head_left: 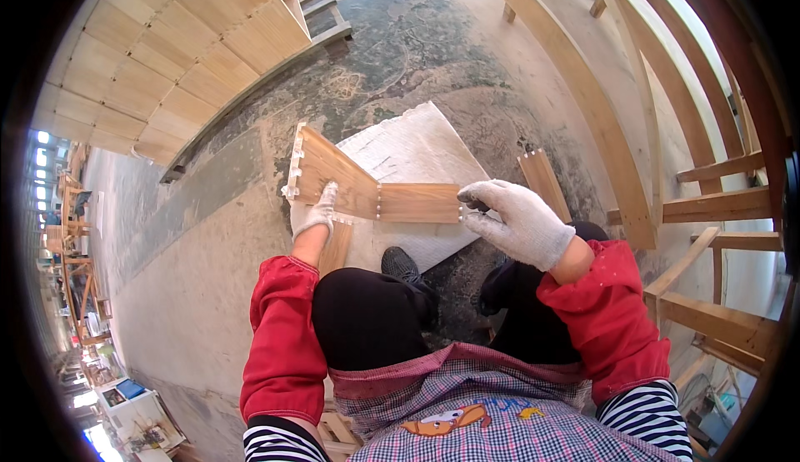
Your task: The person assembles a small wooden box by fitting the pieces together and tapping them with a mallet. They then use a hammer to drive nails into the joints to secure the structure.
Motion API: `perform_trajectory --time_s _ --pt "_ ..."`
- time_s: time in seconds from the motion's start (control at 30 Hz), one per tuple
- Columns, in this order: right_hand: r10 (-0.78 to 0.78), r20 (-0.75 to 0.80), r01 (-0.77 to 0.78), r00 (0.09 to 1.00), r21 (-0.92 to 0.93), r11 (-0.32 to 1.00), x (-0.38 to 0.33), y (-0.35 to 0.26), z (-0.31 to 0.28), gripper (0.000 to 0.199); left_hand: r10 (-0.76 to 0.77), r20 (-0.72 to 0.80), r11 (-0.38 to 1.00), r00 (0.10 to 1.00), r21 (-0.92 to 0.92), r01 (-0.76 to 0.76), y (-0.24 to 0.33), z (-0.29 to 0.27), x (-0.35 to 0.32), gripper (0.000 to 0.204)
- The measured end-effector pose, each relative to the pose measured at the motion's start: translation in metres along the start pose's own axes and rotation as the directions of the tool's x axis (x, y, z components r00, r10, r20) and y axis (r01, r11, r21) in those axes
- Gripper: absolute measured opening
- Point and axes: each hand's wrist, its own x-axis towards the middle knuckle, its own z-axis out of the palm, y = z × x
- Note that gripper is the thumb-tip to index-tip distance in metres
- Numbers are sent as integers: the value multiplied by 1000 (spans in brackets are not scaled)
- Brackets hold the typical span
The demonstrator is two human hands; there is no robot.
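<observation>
Floor (208, 249) stretches around the pale sheet (425, 141). The left hand (315, 212) pinches the jointed boards (356, 185); the right hand (522, 224) curls at their end edge, grip unclear.

Pale wood with clear grain and a smooth, matt face makes up the joined boards (421, 203). The left glove (315, 212) and right glove (521, 224) are soft, matt knitted cloth, the right one darkened at the fingers (477, 199). Red sleeves (286, 329) and a checked apron (500, 416) are wrinkled fabric. The white slab (429, 141) looks matt and rough-surfaced; the floor (217, 237) resembles worn, stained concrete. Stacked boxes (179, 49) show smooth, bare wood.
</observation>
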Motion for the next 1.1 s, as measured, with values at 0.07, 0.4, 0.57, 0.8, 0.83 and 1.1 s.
perform_trajectory --time_s 0.07,0.4,0.57,0.8,0.83,1.1 --pt "4 -4 -4 1000 8 1000 -1 1 1 33 -35 -20 999 999 5 35 8 2 -3 56" --pt "-25 1 25 1000 -28 999 0 5 0 32 20 -32 997 999 73 -18 9 0 -6 55" --pt "-21 40 22 999 -38 999 0 5 -4 29 26 -66 999 997 31 -24 -2 2 -5 58" --pt "-26 46 27 999 -39 999 -1 4 -4 29 -56 -12 997 998 58 57 2 4 -10 68" --pt "-34 43 36 999 -50 998 0 3 -2 28 -54 -5 997 999 53 55 0 3 -8 71" --pt "-30 -82 25 996 -62 998 -3 -1 0 32 86 -66 920 994 389 -53 -29 4 25 84"
